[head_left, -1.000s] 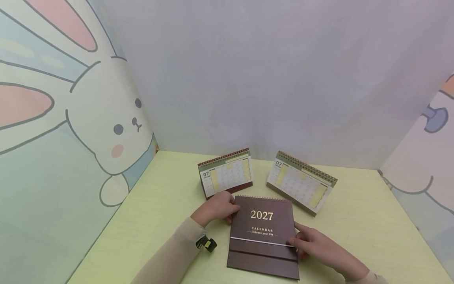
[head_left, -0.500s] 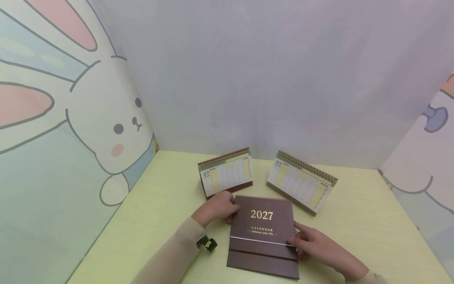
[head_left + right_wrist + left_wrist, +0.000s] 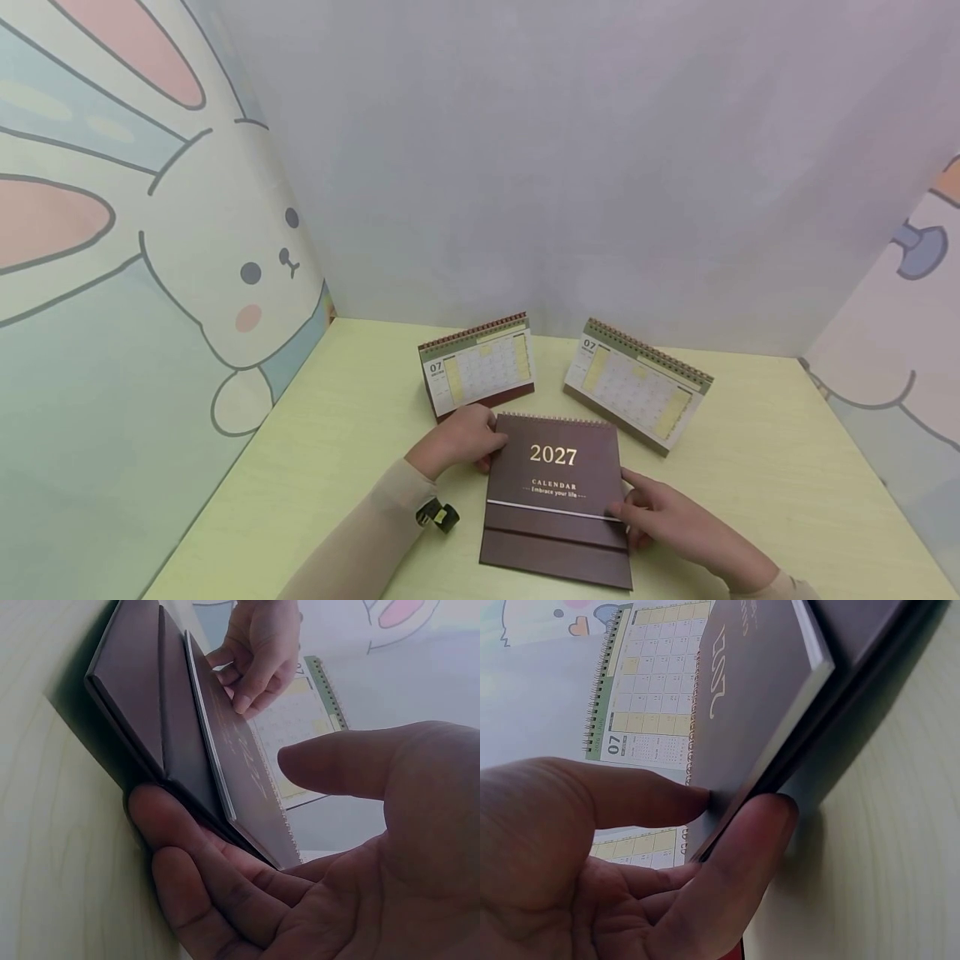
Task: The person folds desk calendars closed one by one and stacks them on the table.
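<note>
A dark brown desk calendar (image 3: 555, 475) with gold "2027" lettering and a coil along its top lies face up between both hands. My left hand (image 3: 463, 435) pinches its upper left edge. In the left wrist view, the thumb is on the cover and fingers (image 3: 757, 832) are bent behind it. My right hand (image 3: 660, 512) holds the right edge, lower down. Seen from the right wrist, curled fingers (image 3: 169, 817) lie under that edge and the thumb (image 3: 322, 761) stands over the cover side. The lower flap is folded, with a shadow beneath.
Behind stand two tent calendars showing July pages: one with a dark red base (image 3: 483, 367) at left, and one with a greyish base (image 3: 637, 387) at right, both angled inward. The pale yellow table (image 3: 360, 383) meets a plain back wall (image 3: 555, 167); rabbit-printed panels (image 3: 225, 242) flank it.
</note>
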Demonstrator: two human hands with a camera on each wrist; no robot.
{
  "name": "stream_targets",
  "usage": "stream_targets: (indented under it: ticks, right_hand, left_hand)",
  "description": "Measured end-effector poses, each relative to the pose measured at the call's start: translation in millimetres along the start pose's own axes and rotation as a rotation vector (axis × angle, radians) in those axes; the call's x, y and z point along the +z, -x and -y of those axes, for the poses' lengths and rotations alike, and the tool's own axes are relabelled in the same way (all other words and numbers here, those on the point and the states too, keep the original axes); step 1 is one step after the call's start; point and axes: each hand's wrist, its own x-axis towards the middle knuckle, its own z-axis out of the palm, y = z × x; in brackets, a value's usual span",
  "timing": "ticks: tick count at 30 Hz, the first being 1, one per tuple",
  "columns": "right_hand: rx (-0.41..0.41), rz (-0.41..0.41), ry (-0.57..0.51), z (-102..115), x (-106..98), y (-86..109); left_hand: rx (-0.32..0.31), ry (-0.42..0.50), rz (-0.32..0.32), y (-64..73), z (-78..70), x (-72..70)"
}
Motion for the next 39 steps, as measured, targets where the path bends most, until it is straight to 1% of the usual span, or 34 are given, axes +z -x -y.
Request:
stream_targets:
  ticks: [7, 18, 25, 31, 35, 39]
  right_hand:
    - [-0.006, -0.002, 0.007, -1.0, 0.5, -0.8]
    - [-0.008, -0.006, -0.002, -0.4, -0.1, 1.8]
    - [0.006, -0.032, -0.007, -1.0, 1.8, 1.9]
    - [-0.018, -0.036, -0.012, -2.2, 3.1, 1.0]
    - [-0.031, -0.031, 0.009, -1.6, 5.2, 0.4]
    - [-0.045, -0.044, 0.045, -0.3, 7.3, 0.2]
  left_hand:
    - [-0.004, -0.003, 0.000, 0.3, 0.2, -0.1]
    - [0.010, -0.006, -0.008, -0.7, 2.1, 1.2]
    - [0.002, 0.013, -0.010, -0.8, 1.4, 2.0]
    - [0.001, 0.018, -0.008, -0.5, 0.6, 2.6]
    - [0.005, 0.016, -0.006, -0.5, 0.2, 2.8]
    - [0.009, 0.006, -0.009, -1.2, 0.7, 3.8]
